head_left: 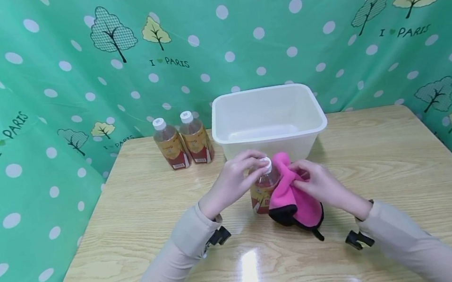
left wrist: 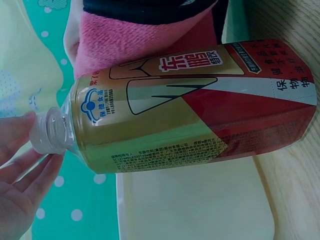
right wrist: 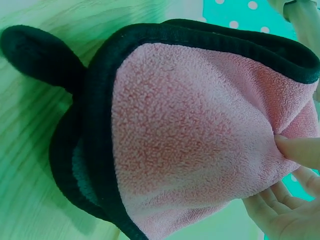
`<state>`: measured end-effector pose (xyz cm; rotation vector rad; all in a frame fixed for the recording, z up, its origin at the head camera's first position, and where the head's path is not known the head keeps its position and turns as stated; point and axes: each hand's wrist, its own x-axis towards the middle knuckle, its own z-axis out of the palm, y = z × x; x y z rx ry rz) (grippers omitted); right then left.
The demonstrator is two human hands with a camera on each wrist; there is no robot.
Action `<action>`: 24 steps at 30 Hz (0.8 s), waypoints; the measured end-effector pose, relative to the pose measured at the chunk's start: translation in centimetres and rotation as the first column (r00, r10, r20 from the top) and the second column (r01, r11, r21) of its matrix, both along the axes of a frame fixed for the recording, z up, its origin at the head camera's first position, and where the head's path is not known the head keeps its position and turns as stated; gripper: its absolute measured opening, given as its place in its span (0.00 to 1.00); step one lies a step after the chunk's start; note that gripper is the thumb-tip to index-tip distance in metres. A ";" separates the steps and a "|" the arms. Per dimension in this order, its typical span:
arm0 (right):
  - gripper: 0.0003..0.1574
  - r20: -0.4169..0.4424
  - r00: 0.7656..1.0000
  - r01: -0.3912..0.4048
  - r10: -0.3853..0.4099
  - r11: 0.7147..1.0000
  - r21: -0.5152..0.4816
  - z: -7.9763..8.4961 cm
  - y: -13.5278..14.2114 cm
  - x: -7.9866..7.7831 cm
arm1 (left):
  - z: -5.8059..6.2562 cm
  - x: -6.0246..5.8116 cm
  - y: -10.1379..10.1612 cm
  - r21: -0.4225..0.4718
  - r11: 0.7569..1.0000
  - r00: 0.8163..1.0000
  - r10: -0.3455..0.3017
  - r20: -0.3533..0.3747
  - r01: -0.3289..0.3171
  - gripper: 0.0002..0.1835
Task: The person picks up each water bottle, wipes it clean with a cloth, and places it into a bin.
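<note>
My left hand (head_left: 244, 175) pinches the white cap of a drink bottle (left wrist: 190, 105) standing upright on the table, with a gold and red label. In the left wrist view the fingers (left wrist: 37, 175) and thumb sit around the cap (left wrist: 47, 131). My right hand (head_left: 321, 183) pinches a pink towel (head_left: 298, 198) with black edging and a black hanging loop (right wrist: 40, 55). The towel hangs in folds right beside the bottle, its upper part bunched between thumb and fingers. In the right wrist view it fills most of the picture.
A white plastic bin (head_left: 271, 142) stands just behind the hands. Two similar bottles (head_left: 173, 148) with white caps stand side by side to its left on the wooden table (head_left: 136, 238). Behind hangs a green dotted curtain (head_left: 237, 30). Both wrists carry small black cameras.
</note>
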<state>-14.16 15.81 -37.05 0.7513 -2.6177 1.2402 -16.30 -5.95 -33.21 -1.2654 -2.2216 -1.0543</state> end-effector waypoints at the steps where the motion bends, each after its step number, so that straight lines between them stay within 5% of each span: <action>1: 0.16 0.000 1.000 0.001 -0.001 1.000 0.004 -0.1 0.0 0.0 | 0.0 0.0 0.0 0.002 1.000 1.000 -0.003 0.000 0.003 0.08; 24: 0.16 0.065 0.997 -0.040 0.034 0.996 0.082 -3.3 -0.1 -0.7 | 0.0 -0.1 0.0 -0.003 1.000 1.000 0.011 0.001 -0.011 0.07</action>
